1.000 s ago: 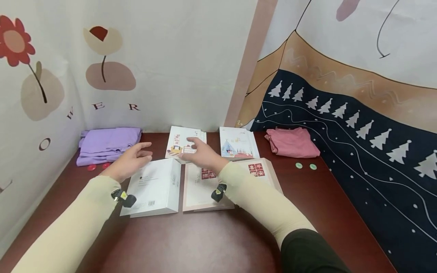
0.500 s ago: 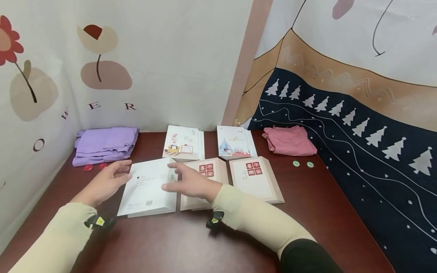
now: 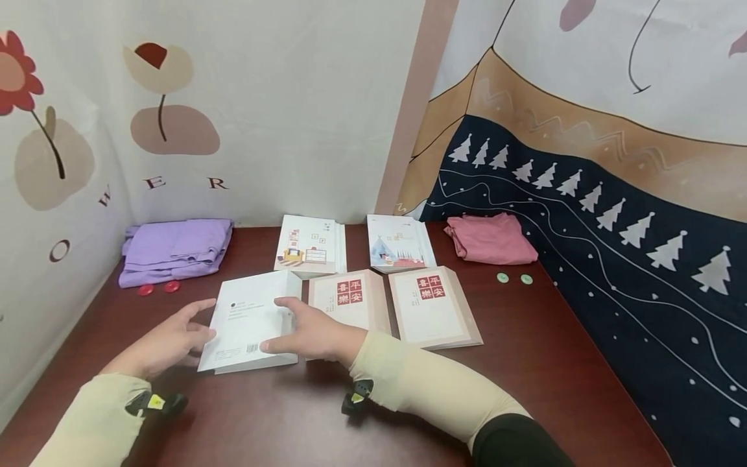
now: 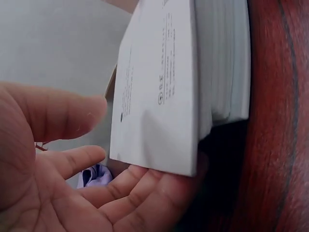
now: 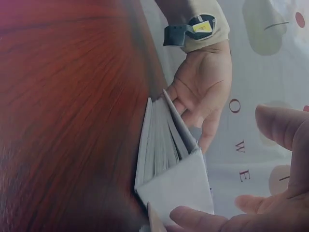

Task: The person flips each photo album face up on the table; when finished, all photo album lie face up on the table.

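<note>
A thick white book (image 3: 248,311) lies back cover up at the left of the front row, a barcode near its lower edge. At its left edge is my left hand (image 3: 160,344), fingers extended; in the left wrist view the lower fingers touch the overhanging cover (image 4: 159,96), the thumb held apart. Over the spine side hovers my right hand (image 3: 315,331), thumb and fingers spread. In the right wrist view the fingers are near the spine (image 5: 181,188); contact there is unclear. A cream book with red characters (image 3: 350,298) is partly hidden behind my right hand.
Another cream book (image 3: 434,318) lies to the right. Behind stand two stacks of illustrated white books, a left stack (image 3: 309,246) and a right stack (image 3: 399,243). Folded purple cloth (image 3: 175,250) with red buttons (image 3: 157,288) is far left; pink cloth (image 3: 493,239) and green buttons (image 3: 515,279) far right.
Both hands have come down and toward me from above the back of the white book to its two sides. The book itself stays in place on the table.
</note>
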